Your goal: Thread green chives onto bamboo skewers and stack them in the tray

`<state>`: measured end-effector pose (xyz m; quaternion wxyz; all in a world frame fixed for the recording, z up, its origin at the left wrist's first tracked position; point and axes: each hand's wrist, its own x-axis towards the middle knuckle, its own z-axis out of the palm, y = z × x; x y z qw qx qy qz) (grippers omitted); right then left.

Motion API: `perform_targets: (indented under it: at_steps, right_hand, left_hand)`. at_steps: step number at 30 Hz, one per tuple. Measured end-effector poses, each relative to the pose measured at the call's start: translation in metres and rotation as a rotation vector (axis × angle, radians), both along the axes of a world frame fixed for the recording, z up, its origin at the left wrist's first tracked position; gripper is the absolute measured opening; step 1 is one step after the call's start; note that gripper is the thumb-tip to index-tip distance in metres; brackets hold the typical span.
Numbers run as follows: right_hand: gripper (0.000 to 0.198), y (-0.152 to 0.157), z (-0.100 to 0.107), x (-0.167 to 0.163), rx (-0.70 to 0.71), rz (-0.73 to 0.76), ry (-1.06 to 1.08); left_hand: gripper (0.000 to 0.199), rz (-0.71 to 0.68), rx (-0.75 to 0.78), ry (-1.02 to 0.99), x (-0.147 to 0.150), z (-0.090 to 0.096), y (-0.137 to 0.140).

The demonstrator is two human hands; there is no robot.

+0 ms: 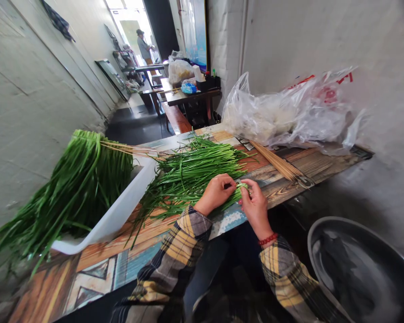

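Long green garlic chives (pixel 202 166) lie in a loose heap on the patterned wooden table, their pale cut ends toward the right. At the heap's near right corner, my left hand (pixel 217 193) pinches the ends of a few chives between thumb and fingers. Close beside it, my right hand (pixel 255 205) has its fingers closed around the same pale ends (pixel 243 185). Whether a skewer is between my fingers is hidden. To the left, chives threaded on bamboo skewers (pixel 131 148) hang in a dense bunch (pixel 84 184) over a white plastic tray (pixel 121 220).
Bare bamboo skewers (pixel 278 162) lie on the table (pixel 323 161) to the right, beside clear plastic bags (pixel 289 112) against the wall. A grey metal basin (pixel 357 269) stands low at the right. Farther back are another table (pixel 178 96) and a person (pixel 144 47) near the doorway.
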<state>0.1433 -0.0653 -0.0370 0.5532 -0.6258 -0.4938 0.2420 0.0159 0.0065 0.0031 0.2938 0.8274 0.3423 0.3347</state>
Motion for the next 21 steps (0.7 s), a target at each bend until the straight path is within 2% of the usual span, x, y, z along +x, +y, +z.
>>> perform_targets:
  at_steps: [7,14,17,21]
  right_hand:
    - [0.03,0.0002,-0.0012,0.0009,-0.016,0.015,0.019]
    - [0.035,-0.001,0.0027,0.0019,-0.027,0.044,0.004]
    - [0.04,-0.0009,0.0019,0.0024,-0.021,0.032,-0.05]
    - [0.04,-0.0008,-0.0005,0.0028,-0.014,0.008,-0.119]
  left_hand:
    - [0.019,-0.059,-0.084,-0.007,-0.0066,0.0109,0.0005]
    - [0.011,-0.025,-0.182,-0.017,-0.0056,0.0043,0.0022]
    - [0.011,-0.001,-0.19,-0.026,-0.0051,0.0036,0.0014]
    - [0.016,-0.036,-0.168,-0.031,-0.0058,0.0063,0.0004]
